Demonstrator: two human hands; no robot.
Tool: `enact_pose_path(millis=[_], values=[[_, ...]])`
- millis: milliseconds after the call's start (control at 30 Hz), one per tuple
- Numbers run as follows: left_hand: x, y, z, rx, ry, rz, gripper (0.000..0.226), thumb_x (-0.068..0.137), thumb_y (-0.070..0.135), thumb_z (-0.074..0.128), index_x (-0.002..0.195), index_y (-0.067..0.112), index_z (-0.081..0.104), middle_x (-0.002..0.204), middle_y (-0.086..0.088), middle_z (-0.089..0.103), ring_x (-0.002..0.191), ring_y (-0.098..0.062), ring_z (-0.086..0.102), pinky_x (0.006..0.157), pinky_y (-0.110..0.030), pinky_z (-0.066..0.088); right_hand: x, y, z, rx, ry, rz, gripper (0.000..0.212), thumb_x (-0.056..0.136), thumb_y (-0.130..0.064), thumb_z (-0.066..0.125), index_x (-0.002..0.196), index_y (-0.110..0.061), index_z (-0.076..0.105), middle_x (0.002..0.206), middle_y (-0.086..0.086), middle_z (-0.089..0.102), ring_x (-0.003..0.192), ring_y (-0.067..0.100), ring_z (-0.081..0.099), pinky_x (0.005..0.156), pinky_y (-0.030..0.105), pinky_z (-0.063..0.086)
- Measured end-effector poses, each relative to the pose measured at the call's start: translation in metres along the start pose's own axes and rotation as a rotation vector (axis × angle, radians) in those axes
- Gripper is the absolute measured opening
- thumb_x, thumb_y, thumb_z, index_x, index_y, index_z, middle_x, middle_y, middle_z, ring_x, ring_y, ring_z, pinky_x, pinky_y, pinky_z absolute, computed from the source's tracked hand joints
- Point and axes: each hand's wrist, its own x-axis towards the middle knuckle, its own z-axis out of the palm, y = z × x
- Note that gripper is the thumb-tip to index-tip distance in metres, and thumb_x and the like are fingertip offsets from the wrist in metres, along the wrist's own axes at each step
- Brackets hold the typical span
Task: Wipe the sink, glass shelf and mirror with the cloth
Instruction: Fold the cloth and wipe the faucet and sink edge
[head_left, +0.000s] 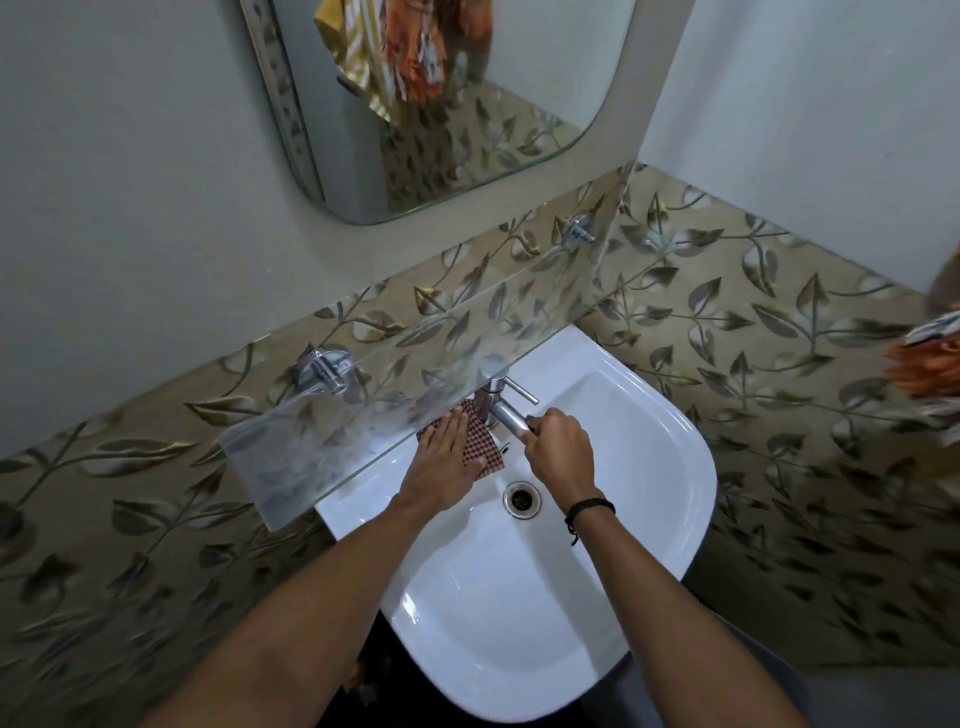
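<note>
Plain pale walls (130, 182) up top, meeting in a corner at the right. Lower down both carry a wide band of beige tiles (753, 322) with a grey-green leaf-and-vine print. Light's soft and even. Below the tiles at bottom right, a plain grey surface (883, 696).

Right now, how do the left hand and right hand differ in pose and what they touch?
The left hand lies flat, fingers straight, pressing the checked cloth on the sink; the right hand is curled round the tap spout. The right wrist has a black band; the left wrist is bare. Both are at the sink's back.
</note>
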Motion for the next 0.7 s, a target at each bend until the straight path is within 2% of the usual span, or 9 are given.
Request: enact_pose_path(millis=[100, 200, 300, 367, 433, 500, 600, 700], values=[[-0.007, -0.004, 0.004, -0.005, 0.045, 0.020, 0.085, 0.099, 0.060, 0.022, 0.162, 0.009, 0.000, 0.171, -0.004, -0.004, 0.158, -0.018, -0.004, 0.117, -0.028, -0.016, -0.001, 0.002, 0.006, 0.089, 0.003, 0.093, 0.026, 0.096, -0.030, 0.066, 0.087, -0.006, 0.064, 0.083, 0.009, 0.060, 0.076, 0.029, 0.060, 0.058, 0.033, 0.040], [-0.007, -0.009, 0.009, -0.023, 0.072, 0.025, 0.088, 0.096, 0.063, 0.025, 0.163, 0.010, 0.001, 0.171, -0.003, -0.001, 0.158, -0.018, -0.001, 0.119, -0.028, -0.013, 0.000, 0.005, 0.009, 0.156, 0.009, 0.187, 0.031, 0.093, -0.036, 0.068, 0.085, -0.008, 0.058, 0.079, 0.004, 0.058, 0.072, 0.024, 0.059, 0.048, 0.027, 0.027], [0.002, -0.003, 0.010, -0.067, 0.076, 0.001, 0.095, 0.089, 0.069, 0.012, 0.162, 0.011, -0.004, 0.171, -0.002, -0.004, 0.157, -0.014, -0.007, 0.122, -0.029, -0.013, 0.002, 0.003, 0.009, 0.173, -0.004, 0.200, 0.029, 0.092, -0.036, 0.069, 0.089, -0.009, 0.059, 0.081, 0.004, 0.059, 0.073, 0.023, 0.057, 0.052, 0.029, 0.031], [0.009, 0.006, 0.008, -0.147, 0.102, -0.030, 0.087, 0.099, 0.063, 0.028, 0.162, 0.013, -0.006, 0.171, -0.002, -0.003, 0.157, -0.013, -0.007, 0.125, -0.031, -0.010, 0.002, 0.003, 0.009, 0.173, -0.007, 0.206, 0.027, 0.092, -0.035, 0.069, 0.091, -0.009, 0.061, 0.082, 0.002, 0.058, 0.075, 0.023, 0.056, 0.057, 0.029, 0.035], [0.014, 0.016, 0.006, -0.205, 0.169, -0.052, 0.081, 0.104, 0.051, 0.040, 0.163, 0.013, -0.002, 0.171, -0.003, 0.004, 0.157, -0.016, 0.001, 0.124, -0.030, -0.006, 0.002, 0.003, 0.010, 0.175, -0.011, 0.214, 0.026, 0.093, -0.033, 0.068, 0.091, -0.009, 0.060, 0.082, 0.003, 0.058, 0.078, 0.024, 0.057, 0.058, 0.030, 0.035], [0.017, 0.023, 0.006, -0.224, 0.218, -0.074, 0.079, 0.104, 0.049, 0.043, 0.163, 0.015, 0.003, 0.170, -0.003, 0.011, 0.157, -0.018, 0.007, 0.126, -0.032, -0.002, 0.003, 0.003, 0.012, 0.180, -0.011, 0.232, 0.026, 0.093, -0.034, 0.067, 0.089, -0.010, 0.058, 0.083, 0.004, 0.058, 0.077, 0.024, 0.055, 0.057, 0.030, 0.033], [0.018, 0.022, 0.011, -0.237, 0.240, -0.083, 0.079, 0.102, 0.054, 0.038, 0.163, 0.022, 0.000, 0.171, 0.001, 0.010, 0.157, -0.016, 0.004, 0.128, -0.038, 0.004, 0.002, 0.003, 0.011, 0.181, -0.007, 0.229, 0.027, 0.093, -0.035, 0.066, 0.088, -0.010, 0.057, 0.082, 0.004, 0.057, 0.078, 0.025, 0.055, 0.055, 0.031, 0.032], [0.019, 0.018, 0.013, -0.229, 0.246, -0.068, 0.078, 0.103, 0.054, 0.037, 0.163, 0.023, -0.001, 0.170, 0.002, 0.009, 0.157, -0.015, 0.003, 0.128, -0.037, 0.003, 0.002, 0.005, 0.008, 0.216, -0.017, 0.233, 0.025, 0.092, -0.035, 0.067, 0.091, -0.011, 0.061, 0.081, 0.000, 0.057, 0.077, 0.023, 0.056, 0.051, 0.029, 0.031]])
